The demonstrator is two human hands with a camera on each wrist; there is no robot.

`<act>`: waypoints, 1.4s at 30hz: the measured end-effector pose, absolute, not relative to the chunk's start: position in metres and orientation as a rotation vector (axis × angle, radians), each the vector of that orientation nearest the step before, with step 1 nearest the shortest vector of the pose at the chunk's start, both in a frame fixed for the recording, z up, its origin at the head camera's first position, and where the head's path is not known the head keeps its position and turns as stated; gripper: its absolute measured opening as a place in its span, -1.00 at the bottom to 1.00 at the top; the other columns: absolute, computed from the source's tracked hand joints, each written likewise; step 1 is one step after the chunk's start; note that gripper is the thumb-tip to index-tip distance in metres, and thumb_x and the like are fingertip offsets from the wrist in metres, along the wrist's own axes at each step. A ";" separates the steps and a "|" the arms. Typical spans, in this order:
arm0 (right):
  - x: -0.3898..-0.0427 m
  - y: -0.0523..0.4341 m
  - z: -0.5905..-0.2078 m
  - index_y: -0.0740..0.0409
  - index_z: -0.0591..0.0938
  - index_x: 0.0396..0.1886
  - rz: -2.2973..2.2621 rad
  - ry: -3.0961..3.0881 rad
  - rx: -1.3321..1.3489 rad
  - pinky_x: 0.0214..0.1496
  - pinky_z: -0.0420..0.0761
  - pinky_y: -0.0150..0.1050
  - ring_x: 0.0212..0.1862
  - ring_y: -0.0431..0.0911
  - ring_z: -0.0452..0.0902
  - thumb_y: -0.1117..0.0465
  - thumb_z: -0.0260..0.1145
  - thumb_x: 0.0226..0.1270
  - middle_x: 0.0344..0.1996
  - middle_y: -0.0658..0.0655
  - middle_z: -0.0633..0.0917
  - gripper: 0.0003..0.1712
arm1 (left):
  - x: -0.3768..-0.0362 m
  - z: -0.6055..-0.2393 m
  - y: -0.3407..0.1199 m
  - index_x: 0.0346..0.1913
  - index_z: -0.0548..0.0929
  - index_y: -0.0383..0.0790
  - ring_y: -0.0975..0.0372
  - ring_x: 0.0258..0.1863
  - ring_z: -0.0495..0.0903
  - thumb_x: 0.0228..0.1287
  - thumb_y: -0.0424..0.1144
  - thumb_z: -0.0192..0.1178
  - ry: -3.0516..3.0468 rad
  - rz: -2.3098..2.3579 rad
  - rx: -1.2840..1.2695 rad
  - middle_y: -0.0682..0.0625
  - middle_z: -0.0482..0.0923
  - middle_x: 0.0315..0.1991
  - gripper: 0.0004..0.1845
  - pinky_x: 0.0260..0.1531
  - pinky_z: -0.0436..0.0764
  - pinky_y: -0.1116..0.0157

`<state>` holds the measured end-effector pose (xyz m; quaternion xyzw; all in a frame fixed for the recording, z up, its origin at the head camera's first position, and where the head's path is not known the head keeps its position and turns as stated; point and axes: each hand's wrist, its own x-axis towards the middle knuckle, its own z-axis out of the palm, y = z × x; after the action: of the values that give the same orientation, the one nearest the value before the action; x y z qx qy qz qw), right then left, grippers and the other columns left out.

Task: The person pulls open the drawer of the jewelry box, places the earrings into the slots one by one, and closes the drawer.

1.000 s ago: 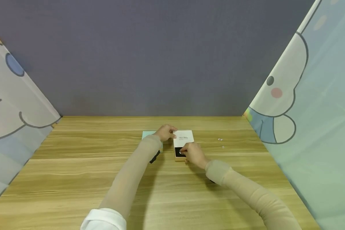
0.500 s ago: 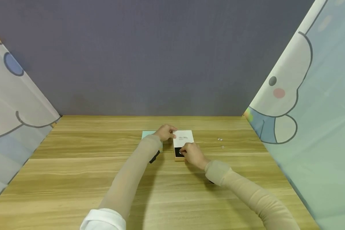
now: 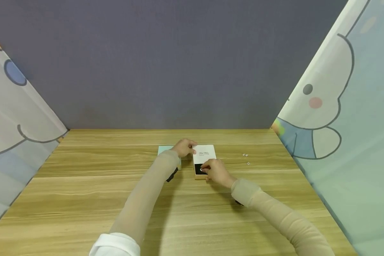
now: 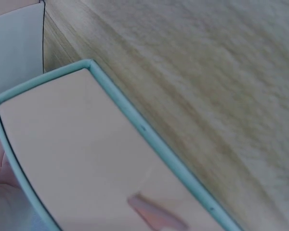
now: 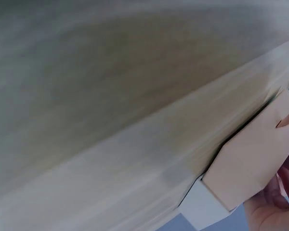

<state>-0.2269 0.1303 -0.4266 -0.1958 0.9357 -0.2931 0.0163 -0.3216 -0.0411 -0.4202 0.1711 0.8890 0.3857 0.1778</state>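
A small tan box (image 3: 200,176) lies mid-table with its white printed sleeve (image 3: 206,153) slid partly back, which bares a black insert (image 3: 197,170). My left hand (image 3: 186,147) grips the sleeve's far left corner. My right hand (image 3: 211,170) rests at the open end, fingertips pinching a tiny pale piece (image 3: 201,170) on the black insert. The right wrist view shows the tan box (image 5: 250,163) from the side, with my fingers (image 5: 274,211) at its lower right. A teal-rimmed box (image 4: 86,159) fills the left wrist view.
The teal box (image 3: 164,149) lies just left of the tan one, partly under my left forearm. Two tiny pale studs (image 3: 245,155) (image 3: 248,163) lie on the wooden table (image 3: 83,199) to the right. Cartoon-print curtains (image 3: 355,142) close both sides.
Both hands stay in the same places on the box. Only the camera view shifts slightly.
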 end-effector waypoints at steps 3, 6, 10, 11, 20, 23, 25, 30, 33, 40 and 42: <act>-0.228 0.133 -0.426 0.31 0.71 -0.32 -0.908 2.914 -0.639 -0.44 0.60 -0.43 -0.49 -0.18 0.61 0.39 0.32 0.13 -0.34 0.22 0.70 -0.88 | -0.323 -0.421 -0.041 0.25 0.42 -0.17 0.08 0.25 0.32 0.22 -0.26 0.19 2.517 1.085 0.477 -0.05 0.35 0.27 -0.50 0.23 0.38 0.19; -0.229 0.136 -0.426 0.29 0.71 -0.29 -0.916 2.889 -0.640 -0.36 0.63 -0.36 -0.37 -0.12 0.64 0.37 0.32 0.13 -0.33 0.19 0.71 -0.86 | -0.323 -0.421 -0.042 0.25 0.42 -0.18 0.07 0.25 0.32 0.22 -0.26 0.19 2.521 1.085 0.484 -0.06 0.34 0.27 -0.49 0.23 0.38 0.17; -0.230 0.140 -0.426 0.28 0.70 -0.25 -0.992 2.819 -0.585 -0.37 0.62 -0.38 -0.33 -0.12 0.63 0.36 0.30 0.16 -0.31 0.16 0.71 -0.84 | -0.323 -0.422 -0.041 0.23 0.44 -0.20 0.06 0.24 0.34 0.22 -0.25 0.19 2.533 1.077 0.505 -0.08 0.36 0.26 -0.51 0.22 0.39 0.16; -0.230 0.141 -0.426 0.28 0.70 -0.24 -1.015 2.804 -0.574 -0.37 0.61 -0.39 -0.33 -0.13 0.63 0.36 0.30 0.16 -0.30 0.16 0.71 -0.84 | -0.324 -0.422 -0.041 0.23 0.44 -0.20 0.06 0.23 0.35 0.22 -0.25 0.19 2.537 1.074 0.509 -0.09 0.37 0.25 -0.51 0.22 0.39 0.16; -0.229 0.151 -0.422 0.26 0.68 -0.19 -1.115 2.727 -0.535 -0.25 0.63 -0.33 -0.26 -0.09 0.61 0.33 0.30 0.17 -0.27 0.16 0.70 -0.80 | -0.324 -0.424 -0.039 0.21 0.46 -0.20 0.07 0.23 0.36 0.19 -0.26 0.22 2.524 1.094 0.482 -0.07 0.38 0.24 -0.51 0.22 0.38 0.17; -0.229 0.160 -0.417 0.31 0.66 -0.17 -1.163 2.720 -0.543 -0.18 0.64 -0.27 -0.23 -0.05 0.61 0.35 0.30 0.17 -0.26 0.19 0.69 -0.78 | -0.324 -0.424 -0.039 0.22 0.46 -0.19 0.07 0.24 0.35 0.20 -0.27 0.21 2.512 1.101 0.482 -0.07 0.37 0.25 -0.51 0.23 0.38 0.17; -0.228 0.167 -0.413 0.34 0.65 -0.16 -1.201 2.725 -0.543 -0.14 0.63 -0.21 -0.22 -0.02 0.61 0.36 0.30 0.16 -0.26 0.22 0.69 -0.77 | -0.325 -0.425 -0.039 0.22 0.45 -0.17 0.07 0.24 0.34 0.20 -0.26 0.21 2.512 1.094 0.478 -0.07 0.36 0.26 -0.51 0.23 0.38 0.18; -0.228 0.188 -0.397 0.35 0.63 -0.12 -1.191 2.772 -0.512 -0.11 0.62 -0.17 -0.19 0.01 0.60 0.35 0.28 0.18 -0.23 0.23 0.69 -0.74 | -0.327 -0.428 -0.038 0.22 0.45 -0.15 0.08 0.25 0.33 0.20 -0.26 0.20 2.520 1.080 0.478 -0.07 0.35 0.27 -0.51 0.24 0.37 0.18; -0.229 0.204 -0.391 0.33 0.62 -0.09 -1.133 2.794 -0.522 -0.11 0.62 -0.16 -0.18 0.01 0.60 0.32 0.26 0.21 -0.21 0.24 0.68 -0.73 | -0.327 -0.429 -0.039 0.22 0.45 -0.16 0.09 0.24 0.33 0.20 -0.26 0.20 2.522 1.076 0.487 -0.07 0.35 0.26 -0.51 0.23 0.37 0.18; -0.234 0.241 -0.376 0.29 0.61 -0.05 -0.977 2.842 -0.525 -0.10 0.61 -0.12 -0.13 0.05 0.58 0.25 0.23 0.27 -0.16 0.24 0.66 -0.70 | -0.326 -0.425 -0.043 0.23 0.44 -0.19 0.07 0.24 0.33 0.21 -0.27 0.20 2.526 1.075 0.499 -0.09 0.35 0.26 -0.50 0.24 0.36 0.17; -0.236 0.250 -0.373 0.33 0.59 -0.02 -0.935 2.848 -0.521 -0.11 0.61 -0.10 -0.12 0.08 0.57 0.26 0.22 0.28 -0.13 0.28 0.65 -0.69 | -0.325 -0.424 -0.045 0.22 0.45 -0.21 0.07 0.24 0.33 0.20 -0.28 0.20 2.529 1.080 0.493 -0.10 0.36 0.25 -0.51 0.25 0.36 0.17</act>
<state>-0.2365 0.2505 -0.3731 -0.1711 0.9349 -0.3070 0.0493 -0.3247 -0.0445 -0.4240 0.1738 0.8916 0.3807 0.1728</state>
